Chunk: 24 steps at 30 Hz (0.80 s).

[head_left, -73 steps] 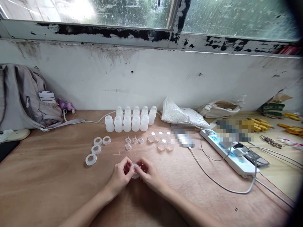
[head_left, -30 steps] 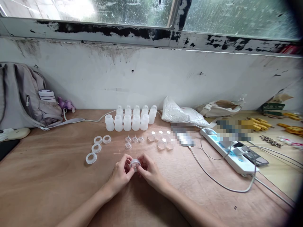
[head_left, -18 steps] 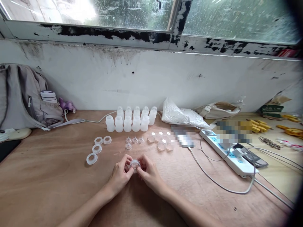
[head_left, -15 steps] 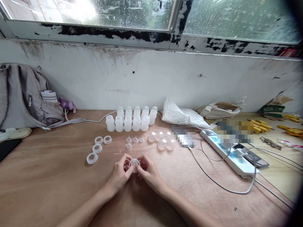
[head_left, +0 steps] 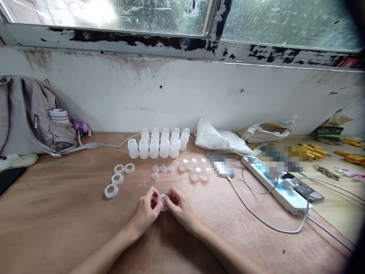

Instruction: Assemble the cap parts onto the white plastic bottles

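My left hand (head_left: 146, 208) and my right hand (head_left: 181, 208) meet just above the wooden table. Pinched between their thumbs and fingers is a translucent bottle collar ring (head_left: 163, 198), tilted and partly covered by the fingertips. Whether a teat sits inside it I cannot make out. Left of my hands lie several loose collar rings (head_left: 117, 178). Straight ahead are several small clear teats (head_left: 162, 169) with thin tips. To their right sit several shallow clear round caps (head_left: 195, 176).
Two rows of frosted baby bottles (head_left: 154, 149) stand near the wall. A white power strip (head_left: 275, 186) with cables (head_left: 256, 219) lies at right. A white plastic package (head_left: 219, 139) rests behind it, and a grey backpack (head_left: 31, 114) is at far left.
The collar ring has turned and tilted between my fingers, showing a narrower face. Both hands stay almost in place, still gripping it. The other parts have not moved.
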Available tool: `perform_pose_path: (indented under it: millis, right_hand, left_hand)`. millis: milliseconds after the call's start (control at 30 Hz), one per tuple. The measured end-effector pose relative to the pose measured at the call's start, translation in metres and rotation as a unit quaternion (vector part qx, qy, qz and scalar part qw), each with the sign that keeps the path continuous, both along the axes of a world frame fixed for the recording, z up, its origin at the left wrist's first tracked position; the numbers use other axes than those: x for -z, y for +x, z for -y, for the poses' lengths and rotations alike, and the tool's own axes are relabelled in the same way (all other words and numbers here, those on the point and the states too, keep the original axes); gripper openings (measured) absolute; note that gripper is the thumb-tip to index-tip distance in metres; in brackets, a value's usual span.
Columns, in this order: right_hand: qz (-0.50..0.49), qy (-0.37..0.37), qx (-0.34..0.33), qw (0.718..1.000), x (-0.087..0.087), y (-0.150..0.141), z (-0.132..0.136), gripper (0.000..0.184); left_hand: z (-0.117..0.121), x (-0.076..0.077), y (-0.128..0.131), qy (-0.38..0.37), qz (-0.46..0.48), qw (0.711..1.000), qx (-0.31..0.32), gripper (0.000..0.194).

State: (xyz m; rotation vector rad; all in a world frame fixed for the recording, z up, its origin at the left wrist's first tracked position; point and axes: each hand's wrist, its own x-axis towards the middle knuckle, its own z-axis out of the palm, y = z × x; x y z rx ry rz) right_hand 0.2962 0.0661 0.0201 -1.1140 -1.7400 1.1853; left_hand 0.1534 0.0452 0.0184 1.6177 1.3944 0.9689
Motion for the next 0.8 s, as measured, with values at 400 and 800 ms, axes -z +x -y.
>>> perform_pose_path:
  millis: [400,800]
  right_hand:
    - [-0.03,0.017,-0.015,0.999,-0.0034,0.0,-0.0004,0.013]
    - [-0.042,0.025,0.002,0.999,-0.0044,-0.0024,0.0013,0.009]
  left_hand:
    - [-0.0028,-0.0048,-0.0021,0.026,0.018,1.0,0.001,0.011]
    - [-0.0027,-0.0021,-0.0017,0.057,-0.042,0.997,-0.004,0.011]
